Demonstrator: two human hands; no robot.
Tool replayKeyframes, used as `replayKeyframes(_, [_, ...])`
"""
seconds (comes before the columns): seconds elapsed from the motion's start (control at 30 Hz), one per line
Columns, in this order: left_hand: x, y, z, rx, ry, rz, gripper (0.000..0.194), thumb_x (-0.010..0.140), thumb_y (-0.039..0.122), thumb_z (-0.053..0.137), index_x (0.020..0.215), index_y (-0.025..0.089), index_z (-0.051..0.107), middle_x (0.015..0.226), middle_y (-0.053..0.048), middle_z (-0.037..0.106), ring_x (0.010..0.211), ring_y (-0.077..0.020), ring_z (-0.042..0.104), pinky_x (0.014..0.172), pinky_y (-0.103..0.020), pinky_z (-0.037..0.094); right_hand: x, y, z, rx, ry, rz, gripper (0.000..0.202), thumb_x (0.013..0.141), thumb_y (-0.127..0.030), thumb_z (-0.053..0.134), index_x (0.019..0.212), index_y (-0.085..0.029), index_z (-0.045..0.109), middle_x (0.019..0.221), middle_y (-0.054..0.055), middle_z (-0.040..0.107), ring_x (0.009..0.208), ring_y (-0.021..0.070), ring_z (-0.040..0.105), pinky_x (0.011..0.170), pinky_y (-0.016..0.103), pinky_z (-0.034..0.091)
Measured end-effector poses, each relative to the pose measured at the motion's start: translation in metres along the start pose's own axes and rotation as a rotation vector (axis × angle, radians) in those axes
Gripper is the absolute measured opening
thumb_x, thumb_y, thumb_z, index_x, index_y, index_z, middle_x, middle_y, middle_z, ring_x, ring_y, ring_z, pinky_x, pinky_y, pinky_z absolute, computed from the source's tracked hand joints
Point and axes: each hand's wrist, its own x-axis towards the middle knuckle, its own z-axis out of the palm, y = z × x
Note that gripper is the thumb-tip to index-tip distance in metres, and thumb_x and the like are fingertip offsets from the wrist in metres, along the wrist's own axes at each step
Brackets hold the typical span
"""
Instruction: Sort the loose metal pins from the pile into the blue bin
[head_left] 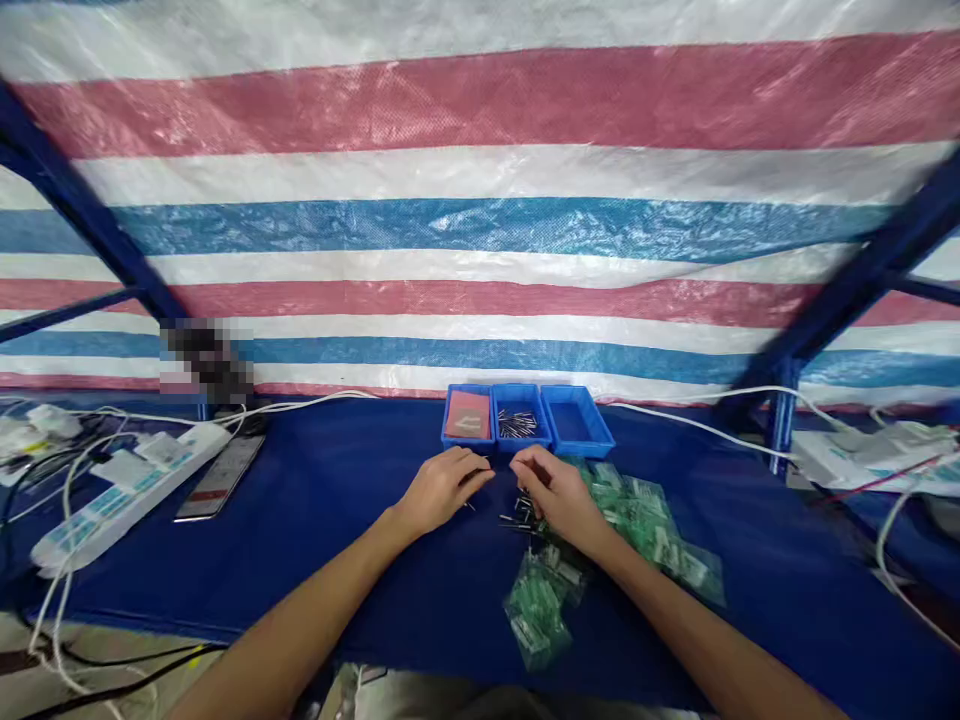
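Observation:
My left hand (442, 490) is over the blue table, just below the blue bins, its fingers pinched on a thin piece too small to make out. My right hand (556, 492) is close by on the right, fingers curled together; what they hold, if anything, is too small to tell. Small dark metal parts (517, 520) lie between the hands, partly under the right one. The middle blue bin (541, 440) holds thin metal pieces (517, 424). In the left bin (446, 438) are a pink sheet and a small pale item. Nothing shows inside the right bin (574, 415).
Green plastic packets (537, 605) lie below my right hand, with more packets (652, 525) to its right. A phone (221, 476) and a power strip (127, 500) are at the left. White cables (697, 425) run along the back; another power strip (862, 460) sits far right.

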Motion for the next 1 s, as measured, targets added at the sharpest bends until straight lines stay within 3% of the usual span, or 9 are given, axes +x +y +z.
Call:
replayKeyframes(0.23, [0.0,0.002,0.001,0.0,-0.037,0.021,0.031,0.113,0.039,0.051,0.107,0.017,0.073,0.097,-0.007,0.069,0.092,-0.0193,0.065,0.084,-0.031,0.055,-0.003,-0.013,0.0,-0.119,-0.042,-0.1,0.019,0.107,-0.04,0.06,0.102,-0.024,0.068,0.082,0.0,0.065,0.068,0.0179,0.056,0.061,0.03,0.042])
replayKeyframes(1.0, [0.0,0.005,-0.001,-0.023,-0.017,0.073,0.027,0.111,0.035,0.055,0.108,0.018,0.076,0.099,-0.007,0.069,0.093,-0.0192,0.064,0.085,-0.032,0.054,-0.004,-0.018,-0.001,-0.183,-0.123,-0.174,0.017,0.108,-0.028,0.058,0.098,-0.024,0.071,0.087,0.002,0.065,0.075,0.02,0.057,0.065,0.031,0.041])
